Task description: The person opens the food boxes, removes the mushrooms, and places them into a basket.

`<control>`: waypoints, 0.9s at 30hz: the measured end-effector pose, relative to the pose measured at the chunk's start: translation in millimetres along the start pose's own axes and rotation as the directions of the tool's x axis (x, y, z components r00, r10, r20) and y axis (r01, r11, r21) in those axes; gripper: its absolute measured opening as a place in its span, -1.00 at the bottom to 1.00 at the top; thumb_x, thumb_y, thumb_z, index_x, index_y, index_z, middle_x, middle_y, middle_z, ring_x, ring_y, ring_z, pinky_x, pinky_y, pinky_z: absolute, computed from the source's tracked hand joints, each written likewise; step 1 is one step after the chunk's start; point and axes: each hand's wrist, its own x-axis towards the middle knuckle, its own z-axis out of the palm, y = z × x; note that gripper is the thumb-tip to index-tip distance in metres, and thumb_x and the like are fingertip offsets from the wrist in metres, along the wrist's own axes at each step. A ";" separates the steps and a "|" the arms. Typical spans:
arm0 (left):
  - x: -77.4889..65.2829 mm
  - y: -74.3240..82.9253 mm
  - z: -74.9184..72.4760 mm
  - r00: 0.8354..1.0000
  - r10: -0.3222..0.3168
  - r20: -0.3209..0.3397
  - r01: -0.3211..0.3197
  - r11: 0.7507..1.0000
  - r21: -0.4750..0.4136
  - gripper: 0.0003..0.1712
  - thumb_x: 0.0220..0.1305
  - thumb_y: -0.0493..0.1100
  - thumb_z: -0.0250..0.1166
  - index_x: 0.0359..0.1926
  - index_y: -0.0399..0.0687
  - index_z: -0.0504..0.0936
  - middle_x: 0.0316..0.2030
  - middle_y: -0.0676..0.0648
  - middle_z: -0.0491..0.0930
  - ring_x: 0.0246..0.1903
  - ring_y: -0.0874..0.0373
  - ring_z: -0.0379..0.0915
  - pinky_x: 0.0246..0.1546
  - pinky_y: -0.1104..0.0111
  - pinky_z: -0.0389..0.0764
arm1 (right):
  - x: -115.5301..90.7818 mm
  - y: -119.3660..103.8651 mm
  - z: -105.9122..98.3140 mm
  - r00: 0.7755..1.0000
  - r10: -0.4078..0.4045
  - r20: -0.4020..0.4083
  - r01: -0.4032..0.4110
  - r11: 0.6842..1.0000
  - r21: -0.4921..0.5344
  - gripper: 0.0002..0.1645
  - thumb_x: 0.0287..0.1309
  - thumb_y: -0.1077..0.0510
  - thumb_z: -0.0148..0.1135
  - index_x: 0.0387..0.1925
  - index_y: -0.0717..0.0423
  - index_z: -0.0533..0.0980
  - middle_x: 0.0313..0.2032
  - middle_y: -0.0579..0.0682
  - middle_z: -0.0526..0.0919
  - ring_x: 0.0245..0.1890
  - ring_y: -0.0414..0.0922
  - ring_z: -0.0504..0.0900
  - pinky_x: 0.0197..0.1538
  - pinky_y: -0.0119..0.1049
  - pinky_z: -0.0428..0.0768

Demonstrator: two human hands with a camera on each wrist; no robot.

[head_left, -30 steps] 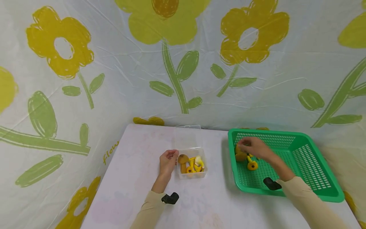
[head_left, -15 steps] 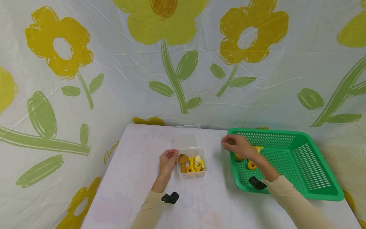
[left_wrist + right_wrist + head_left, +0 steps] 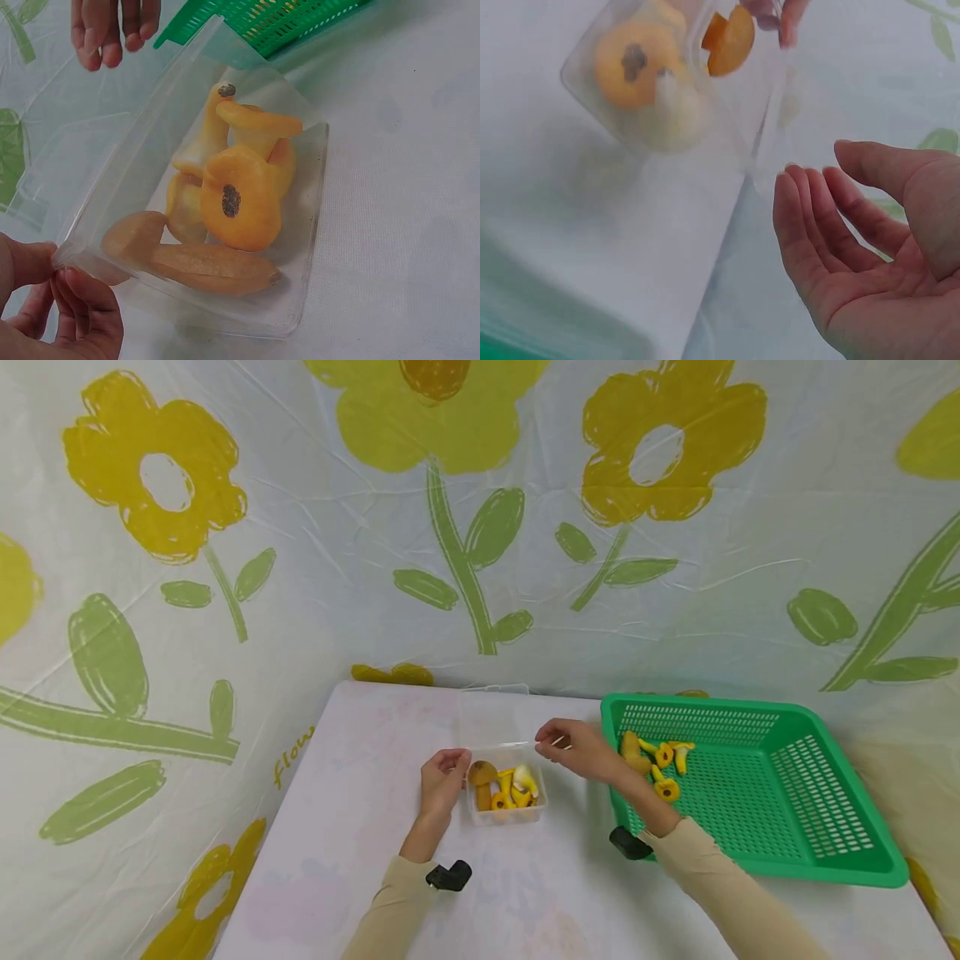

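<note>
A clear plastic box [image 3: 510, 817] stands on the table with its lid [image 3: 495, 718] folded back behind it. Inside lie a brown mushroom [image 3: 210, 266] and several yellow mushrooms [image 3: 244, 199]. My left hand [image 3: 440, 785] pinches the box's back left corner between thumb and fingers, as the left wrist view shows. Just off the back right corner, my right hand [image 3: 581, 750] hovers near the lid's hinge side. Its fingers are loosely bent with a gap to the thumb, and nothing is in them in the right wrist view.
To the right a green perforated basket [image 3: 757, 866] holds more mushrooms at its left end, brown ones [image 3: 633, 758] and several yellow ones [image 3: 665, 785]. A flower-printed cloth [image 3: 360, 527] hangs behind and left of the white table [image 3: 360, 777].
My right hand has moved left, out of the basket from beside the brown mushrooms, across its rim to the box. The left hand stays at the box corner.
</note>
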 end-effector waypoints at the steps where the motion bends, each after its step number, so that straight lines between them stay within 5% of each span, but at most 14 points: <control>1: -0.1 0.2 0.1 1.000 0.002 0.000 -0.002 1.000 0.002 -0.74 0.45 -0.10 0.32 -0.02 -0.20 0.64 -0.18 -0.13 0.65 -0.27 0.09 0.48 -0.31 0.49 0.58 | 1.3 -0.9 3.8 1.000 0.000 0.008 0.000 1.000 0.004 -0.80 0.39 0.22 0.27 -0.08 0.30 0.59 -0.21 0.09 0.69 -0.23 0.02 0.66 -0.18 -0.27 0.69; 17: -2.9 -0.9 -2.0 0.999 0.018 0.026 -0.018 0.999 -0.029 -0.70 0.45 -0.10 0.32 0.00 -0.26 0.63 -0.19 -0.14 0.65 -0.30 0.13 0.46 -0.36 0.50 0.56 | 17.2 -14.3 67.4 0.997 0.036 0.071 -0.041 0.996 0.077 -0.74 0.35 0.28 0.29 -0.01 0.38 0.58 -0.06 0.20 0.69 -0.08 0.13 0.68 0.02 -0.09 0.70; 27: -1.8 -2.2 -3.6 0.998 0.039 0.047 -0.036 0.997 -0.071 -0.71 0.44 -0.15 0.33 -0.02 -0.32 0.63 -0.24 -0.16 0.64 -0.37 0.17 0.44 -0.41 0.47 0.56 | 21.1 -15.4 94.6 0.997 0.051 0.055 -0.056 0.995 0.077 -0.65 0.36 0.31 0.25 0.08 0.47 0.55 0.05 0.35 0.66 -0.03 0.24 0.71 -0.03 -0.04 0.72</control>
